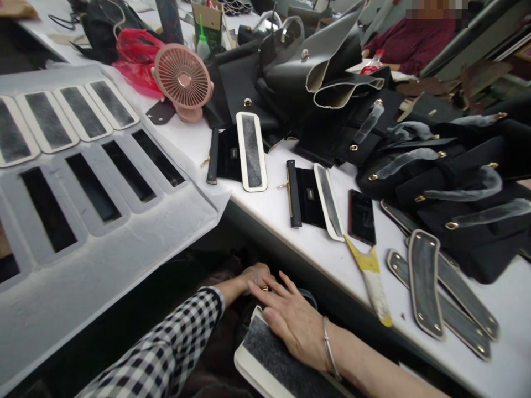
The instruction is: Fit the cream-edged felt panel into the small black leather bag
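Low in front of me, below the table's edge, my right hand [292,323] is stretched out with its fingers apart. Its palm lies over or just above a dark grey felt-like panel [271,354] with a cream border, which seems to rest on my lap. My left hand [258,273] is just beyond, close to the right fingertips. Its fingers are mostly hidden behind the right hand, so I cannot see what they hold. Something gold [264,288] shows between the two hands. The panel's far right end runs under my right wrist.
On the white table [269,213] stand a pink fan [183,77], a phone [362,216], yellow-handled scissors [371,273], strap pieces [425,282] and black bags [448,182]. Two cream-edged panels [252,152] lie with black linings. A grey board [136,232] with slots is left. A person [415,41] sits beyond.
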Motion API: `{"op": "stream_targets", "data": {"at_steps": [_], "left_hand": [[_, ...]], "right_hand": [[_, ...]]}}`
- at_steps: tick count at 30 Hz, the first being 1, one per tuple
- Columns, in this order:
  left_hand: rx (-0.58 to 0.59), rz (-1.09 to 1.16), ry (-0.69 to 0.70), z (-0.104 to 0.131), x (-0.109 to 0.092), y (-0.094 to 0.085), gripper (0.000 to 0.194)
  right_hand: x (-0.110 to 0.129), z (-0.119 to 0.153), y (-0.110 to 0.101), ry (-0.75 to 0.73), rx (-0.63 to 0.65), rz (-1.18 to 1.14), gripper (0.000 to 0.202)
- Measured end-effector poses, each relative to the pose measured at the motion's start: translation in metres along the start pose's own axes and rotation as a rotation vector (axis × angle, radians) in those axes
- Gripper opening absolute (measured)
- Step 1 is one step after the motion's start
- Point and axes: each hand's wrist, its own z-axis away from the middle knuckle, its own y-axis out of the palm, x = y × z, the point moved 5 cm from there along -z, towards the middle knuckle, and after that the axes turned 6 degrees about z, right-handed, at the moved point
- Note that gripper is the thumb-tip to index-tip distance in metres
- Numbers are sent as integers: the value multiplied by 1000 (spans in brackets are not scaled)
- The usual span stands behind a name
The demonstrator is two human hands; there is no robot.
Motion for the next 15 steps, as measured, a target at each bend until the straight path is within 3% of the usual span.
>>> {"op": "stream_targets", "data": {"at_steps": [4,8,11,15], "left_hand": [[82,-155,-74,9,-16,-6,29],[154,-195,-3,35,-49,-26,40],[286,-163,69,72,-75,-37,52],[399,-206,201,133,-104,-40,44]], "right_hand": [[-2,13,-2,26,-46,30,53],[-9,39,-1,79,-75,-28,53],[-18,62,3,124,-79,-55,53],[-33,98,10,170,-62,-126,52]]}}
